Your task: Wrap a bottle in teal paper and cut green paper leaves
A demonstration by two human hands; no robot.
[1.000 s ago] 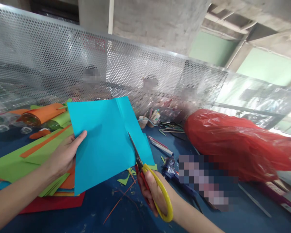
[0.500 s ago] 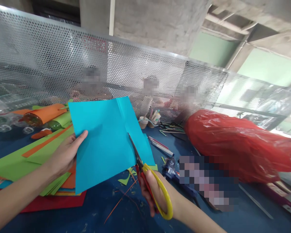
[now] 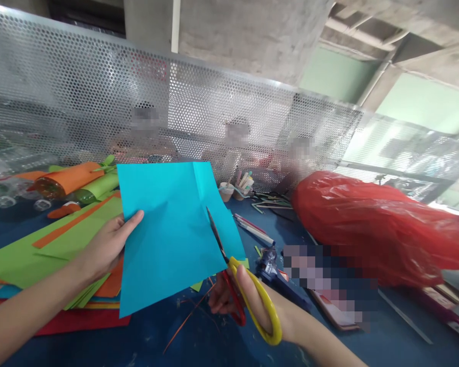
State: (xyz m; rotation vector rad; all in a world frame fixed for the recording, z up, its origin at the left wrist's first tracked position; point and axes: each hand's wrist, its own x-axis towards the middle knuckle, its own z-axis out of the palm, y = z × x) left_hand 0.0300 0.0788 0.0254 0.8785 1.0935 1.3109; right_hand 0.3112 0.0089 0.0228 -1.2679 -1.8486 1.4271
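Note:
A bright blue sheet of paper [image 3: 164, 229] with a crease near its right side is raised over the table. My left hand [image 3: 117, 237] pinches its left edge, thumb in front and fingers hidden behind. My right hand [image 3: 248, 293] is closed on scissors [image 3: 255, 295] with one yellow and one red handle loop. One blade lies in front of the sheet along its right part, pointing up and away; the other blade is hidden behind the paper. Another blue piece [image 3: 235, 239] shows behind the sheet's right edge.
Green paper [image 3: 26, 244] and other coloured sheets are stacked at left, below paper-wrapped bottles [image 3: 72, 178]. Pens [image 3: 254, 229], a blue glue gun [image 3: 279, 278], a phone [image 3: 338, 311] and a red plastic bag [image 3: 359, 224] lie at right. Cups [image 3: 237, 188] stand before a perforated metal screen [image 3: 214, 107].
The blue sheet and my left hand have shifted slightly right. The scissors have moved right and their handle loops are farther apart.

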